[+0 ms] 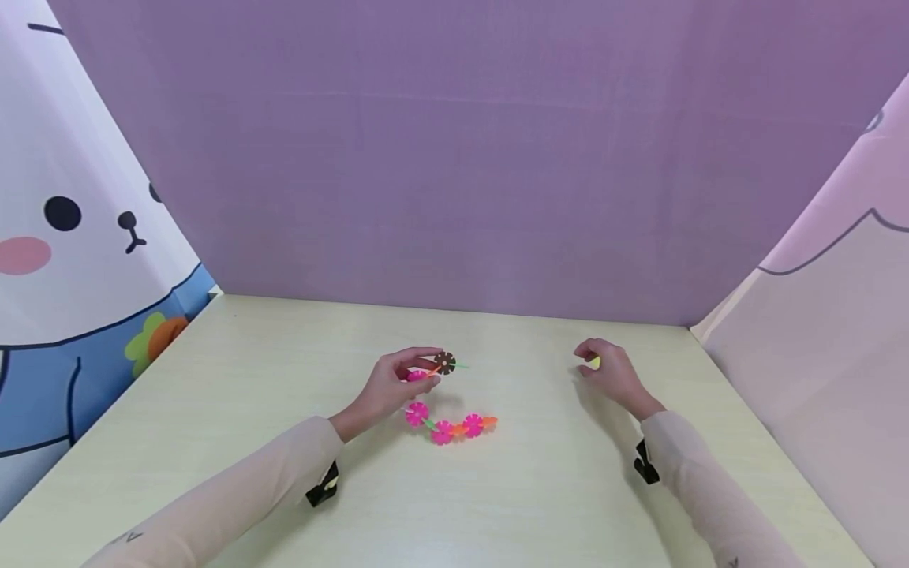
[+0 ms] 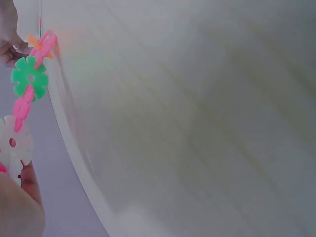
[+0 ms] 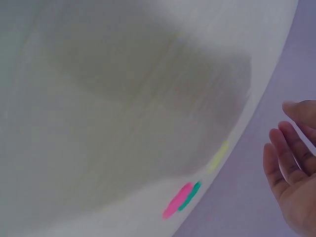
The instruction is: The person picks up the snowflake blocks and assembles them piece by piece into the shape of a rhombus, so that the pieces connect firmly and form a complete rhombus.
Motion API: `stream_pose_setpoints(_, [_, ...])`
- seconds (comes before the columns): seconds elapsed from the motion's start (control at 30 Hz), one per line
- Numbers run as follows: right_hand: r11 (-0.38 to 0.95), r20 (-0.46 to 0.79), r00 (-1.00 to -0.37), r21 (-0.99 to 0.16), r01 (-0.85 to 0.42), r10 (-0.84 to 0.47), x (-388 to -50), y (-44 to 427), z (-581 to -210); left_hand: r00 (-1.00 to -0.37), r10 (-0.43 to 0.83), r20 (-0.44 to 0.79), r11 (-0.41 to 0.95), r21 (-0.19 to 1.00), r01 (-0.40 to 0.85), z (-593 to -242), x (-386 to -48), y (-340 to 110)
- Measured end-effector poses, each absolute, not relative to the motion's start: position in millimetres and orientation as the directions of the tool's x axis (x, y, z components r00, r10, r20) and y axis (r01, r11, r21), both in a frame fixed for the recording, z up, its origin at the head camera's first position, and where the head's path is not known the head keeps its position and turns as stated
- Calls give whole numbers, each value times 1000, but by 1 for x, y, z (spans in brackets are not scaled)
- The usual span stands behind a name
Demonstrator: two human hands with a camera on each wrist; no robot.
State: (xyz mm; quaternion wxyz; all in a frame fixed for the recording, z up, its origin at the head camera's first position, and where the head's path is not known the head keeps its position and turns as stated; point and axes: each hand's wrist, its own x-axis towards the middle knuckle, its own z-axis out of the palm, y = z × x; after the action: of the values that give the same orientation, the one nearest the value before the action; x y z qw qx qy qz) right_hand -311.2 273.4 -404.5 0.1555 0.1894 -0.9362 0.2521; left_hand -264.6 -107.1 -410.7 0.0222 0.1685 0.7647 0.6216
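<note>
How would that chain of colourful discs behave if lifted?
The chain is probably light, as its discs look thin. Pushed into one another at slots, they may hold its curve fairly stiffly, though a tug could separate them.

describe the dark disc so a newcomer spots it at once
Above the pale table, find the left hand, which holds a chain of discs. By the fingers is a notched disc, the only dark one among pink, orange and green pieces.

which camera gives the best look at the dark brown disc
The head view: there the dark brown disc shows whole, nearly face-on, beside the left hand. I can't make the disc out in either wrist view.
</note>
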Motion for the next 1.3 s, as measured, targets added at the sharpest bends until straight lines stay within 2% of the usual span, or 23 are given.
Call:
stream_pose_setpoints(0.43, [882,208,-958,-388,-268,-199,-323,307,-407,-939,291,183,177,954,241,-410,-263,-108])
stream_pose_setpoints(0.73, [891,129,-974,-395,-223,-187,-330,312,-409,-928,307,210,169,948,270,-409,-264,-109])
stream_pose_setpoints(0.83, [894,100,-977,-395,-212,-187,-331,312,-410,-927,314,205,170,948,268,-398,-257,-108])
stream_pose_setpoints(0.97, [894,109,-974,-389,-224,-197,-332,312,-412,-926,321,196,178,948,263,-387,-250,-108])
stream_pose_setpoints(1.3, [871,190,-963,-421,-255,-190,-333,313,-411,-930,307,204,195,943,272,-407,-263,-109])
